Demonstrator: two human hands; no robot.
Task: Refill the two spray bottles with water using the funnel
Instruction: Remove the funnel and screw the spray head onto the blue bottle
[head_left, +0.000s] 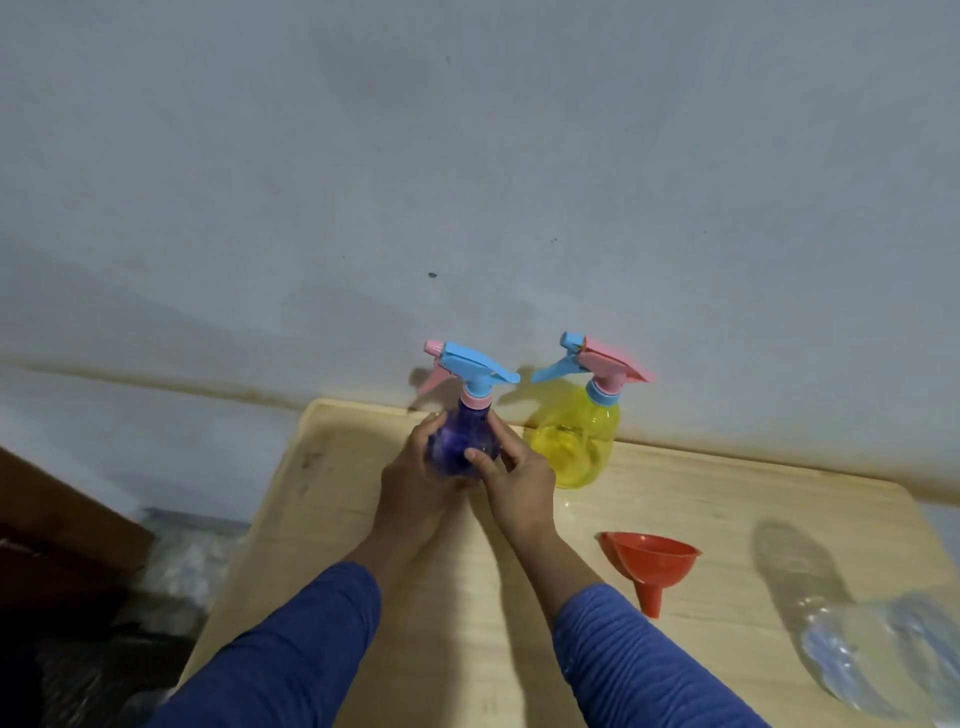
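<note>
A purple spray bottle (460, 441) with a blue and pink trigger head stands at the back of the wooden table (701, 519). My left hand (415, 483) and my right hand (514, 483) both grip its body, one on each side. Just to its right stands a yellow spray bottle (576, 441) with a pink and blue trigger head, untouched. A red funnel (649, 566) lies on its side on the table, to the right of my right forearm.
A clear plastic water bottle (883, 654) lies at the table's front right. A grey wall (467, 182) rises right behind the bottles. Dark furniture (62, 545) and clutter sit beyond the table's left edge.
</note>
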